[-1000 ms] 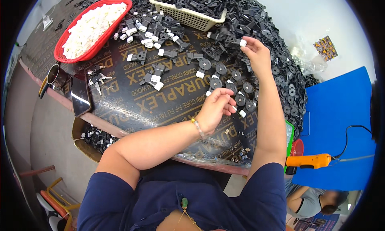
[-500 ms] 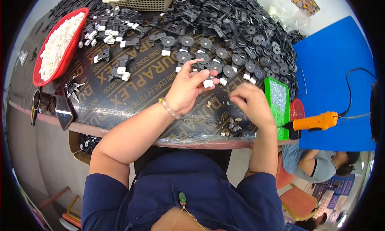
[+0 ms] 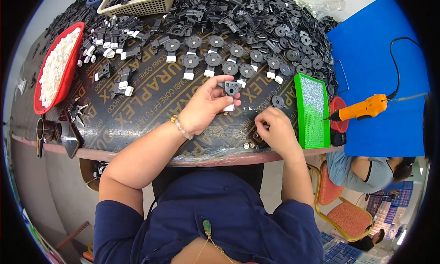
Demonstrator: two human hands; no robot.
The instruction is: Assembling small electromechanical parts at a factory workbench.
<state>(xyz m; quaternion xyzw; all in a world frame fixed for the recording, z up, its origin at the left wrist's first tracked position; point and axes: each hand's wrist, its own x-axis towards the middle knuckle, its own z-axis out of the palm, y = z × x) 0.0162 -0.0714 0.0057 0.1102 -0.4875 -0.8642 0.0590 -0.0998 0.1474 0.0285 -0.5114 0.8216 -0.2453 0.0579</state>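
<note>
My left hand (image 3: 201, 109) holds a black plastic part (image 3: 230, 88) between thumb and fingers, over the middle of the table. A white block (image 3: 228, 107) sits at the near end of that part. To its right, my right hand (image 3: 278, 130) is low over the table near the front edge, thumb and fingertips drawn together. Whatever it pinches is hidden. Small round metal pieces (image 3: 249, 145) lie beside its fingertips, partly covered by the hand. Just beyond it rests a loose black disc (image 3: 277, 101).
Black disc parts with white ends (image 3: 213, 59) stand in rows ahead, before a large heap of black parts (image 3: 284, 35). A red tray (image 3: 73, 78) of white pieces is left. At right are a green tray (image 3: 314, 135) of small metal bits and an orange electric screwdriver (image 3: 364, 107).
My right hand has moved nearer the table's front edge, to the small metal pieces. My left hand keeps the black part, now turned a little. The whole view has shifted slightly.
</note>
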